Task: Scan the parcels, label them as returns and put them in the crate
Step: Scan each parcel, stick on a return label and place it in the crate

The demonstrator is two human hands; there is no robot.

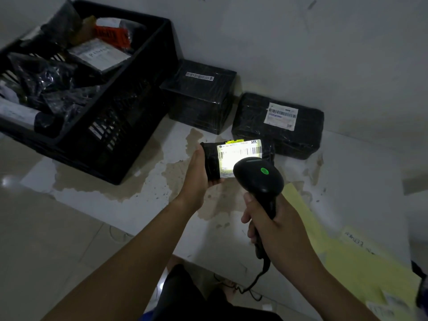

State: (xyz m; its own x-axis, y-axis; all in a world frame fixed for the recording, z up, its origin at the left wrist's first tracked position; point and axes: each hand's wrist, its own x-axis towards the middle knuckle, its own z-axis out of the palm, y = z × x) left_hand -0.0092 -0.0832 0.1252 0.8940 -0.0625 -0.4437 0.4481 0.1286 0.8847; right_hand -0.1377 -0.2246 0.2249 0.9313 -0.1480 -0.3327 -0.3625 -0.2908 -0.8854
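Observation:
My left hand (196, 172) holds a small black wrapped parcel (210, 161) above the white table, its white barcode label turned up and lit by the scanner's light. My right hand (275, 225) grips the handle of a black barcode scanner (259, 177), whose head with a green lit dot points at that label from just below it. The black plastic crate (129, 105) stands at the far left, filled with several black wrapped parcels. Two more black parcels lie against the wall: one (199, 96) beside the crate and one (278, 126) to its right.
A white table top (143, 205) with brown stains bears everything. Yellow paper sheets (361, 269) with small label slips lie at the near right. The scanner's cable (252, 286) hangs off the table's near edge. Tiled floor shows at the left.

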